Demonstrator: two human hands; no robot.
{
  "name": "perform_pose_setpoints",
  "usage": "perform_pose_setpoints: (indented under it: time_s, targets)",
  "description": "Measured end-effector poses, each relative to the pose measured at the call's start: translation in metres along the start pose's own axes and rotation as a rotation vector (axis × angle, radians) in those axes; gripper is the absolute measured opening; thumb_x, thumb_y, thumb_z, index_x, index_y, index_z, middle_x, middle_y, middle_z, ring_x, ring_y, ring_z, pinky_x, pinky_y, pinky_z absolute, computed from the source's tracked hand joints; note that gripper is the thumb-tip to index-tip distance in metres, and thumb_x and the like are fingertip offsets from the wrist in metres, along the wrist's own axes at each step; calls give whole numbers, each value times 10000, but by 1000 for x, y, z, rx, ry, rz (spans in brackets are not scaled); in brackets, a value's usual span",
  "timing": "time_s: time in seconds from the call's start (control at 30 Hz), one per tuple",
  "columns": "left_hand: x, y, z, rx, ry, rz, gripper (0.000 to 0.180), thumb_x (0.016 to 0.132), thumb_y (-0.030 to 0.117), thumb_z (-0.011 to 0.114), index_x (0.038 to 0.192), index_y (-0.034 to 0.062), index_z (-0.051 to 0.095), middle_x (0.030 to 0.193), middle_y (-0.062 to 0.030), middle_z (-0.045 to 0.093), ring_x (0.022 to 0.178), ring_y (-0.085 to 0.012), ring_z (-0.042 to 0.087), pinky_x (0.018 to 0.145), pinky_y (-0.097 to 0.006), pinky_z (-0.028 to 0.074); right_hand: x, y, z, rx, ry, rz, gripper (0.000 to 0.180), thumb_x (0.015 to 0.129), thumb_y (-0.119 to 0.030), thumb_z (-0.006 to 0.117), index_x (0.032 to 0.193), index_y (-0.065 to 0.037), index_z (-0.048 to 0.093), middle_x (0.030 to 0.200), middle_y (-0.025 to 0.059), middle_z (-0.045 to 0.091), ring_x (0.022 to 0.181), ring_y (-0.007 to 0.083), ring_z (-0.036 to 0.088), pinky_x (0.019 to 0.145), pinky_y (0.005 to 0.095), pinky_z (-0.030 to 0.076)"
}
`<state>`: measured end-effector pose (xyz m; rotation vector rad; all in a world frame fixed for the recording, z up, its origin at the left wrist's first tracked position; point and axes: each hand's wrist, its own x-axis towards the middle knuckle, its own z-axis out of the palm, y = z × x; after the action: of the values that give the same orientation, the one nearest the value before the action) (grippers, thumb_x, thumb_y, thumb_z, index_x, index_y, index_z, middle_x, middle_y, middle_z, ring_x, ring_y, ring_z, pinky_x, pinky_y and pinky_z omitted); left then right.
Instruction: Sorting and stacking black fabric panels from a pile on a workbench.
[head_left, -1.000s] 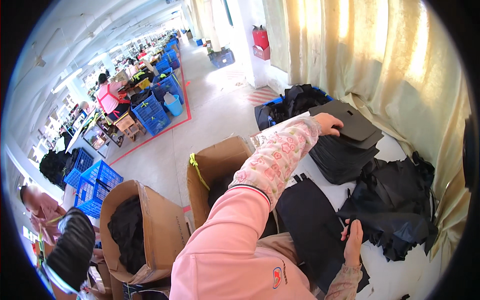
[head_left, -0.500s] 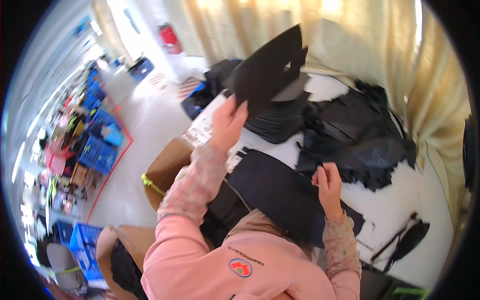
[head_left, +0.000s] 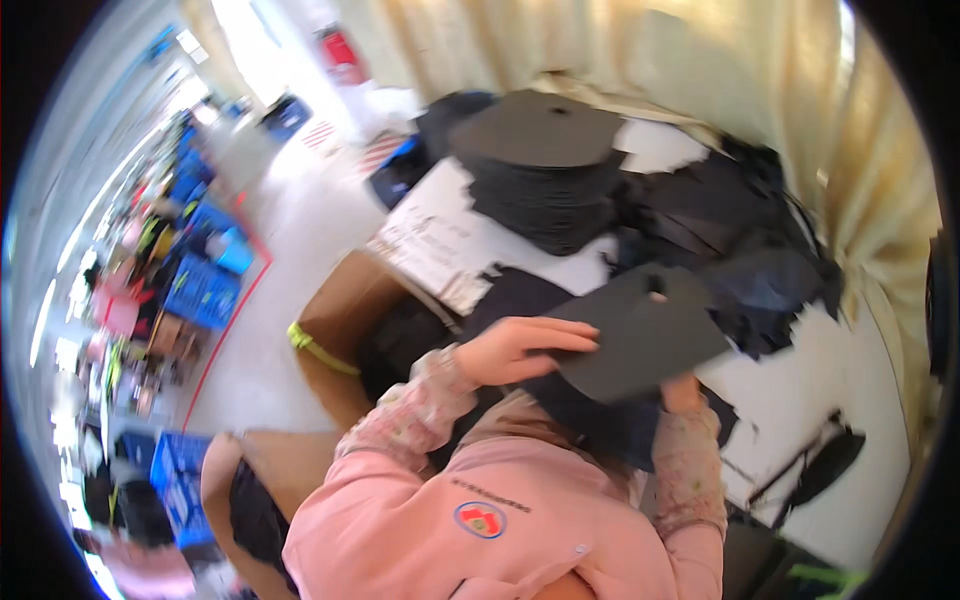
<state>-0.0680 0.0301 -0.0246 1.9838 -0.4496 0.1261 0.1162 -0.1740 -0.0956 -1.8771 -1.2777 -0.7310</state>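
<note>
A thin dark grey panel (head_left: 640, 340) with rounded corners and a small hole near its far edge is raised over a larger black sheet (head_left: 525, 292) at the table's near side. My left hand (head_left: 525, 348) has its fingers laid over the panel's left edge, holding it; the thumb is hidden. Beneath the panel's near edge is my right hand (head_left: 682, 393), its fingers covered by the panel. Farther back stands a tall stack of similar dark panels (head_left: 540, 130), the top one showing a small hole.
Black material (head_left: 720, 230) lies heaped right of the stack. A black strapped piece (head_left: 825, 465) rests on the white table (head_left: 840, 380). Open cardboard boxes (head_left: 335, 330) holding dark material stand at my left. Blue crates (head_left: 200, 290) line the floor marking; beige curtains (head_left: 680, 50) hang behind.
My left hand has brought the panel from above the stack down toward me and to the right, turning it flatter. My right hand has gone beneath its near edge.
</note>
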Motion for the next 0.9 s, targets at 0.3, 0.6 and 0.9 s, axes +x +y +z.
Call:
perform_pose_setpoints:
  time_s: [0.3, 0.6, 0.9]
  targets:
    - [51, -12, 45, -19, 369, -59, 420, 819, 230, 753, 1164, 31, 620, 1085, -108, 561, 890, -207, 610, 760, -313, 515, -13, -18, -14, 1001, -52, 567, 233, 913, -89, 590, 1130, -4, 578, 1055, 52, 609, 933, 144, 583, 818, 270, 463]
    - [72, -13, 27, 462, 489, 297, 183, 733, 90, 715, 912, 81, 684, 897, -84, 629, 833, -270, 623, 724, -380, 516, 0, -9, -53, 1743, -270, 1184, 425, 1002, -280, 478, 1324, -4, 506, 1266, 68, 582, 1114, 176, 560, 972, 327, 429]
    - [80, 3, 10, 196, 439, -22, 97, 830, 18, 689, 926, 19, 673, 830, -37, 625, 717, -86, 594, 644, -224, 472, 35, 14, -91, 1173, -744, 797, 506, 876, -12, 622, 1351, 8, 447, 1066, 25, 618, 969, 77, 553, 869, 263, 455]
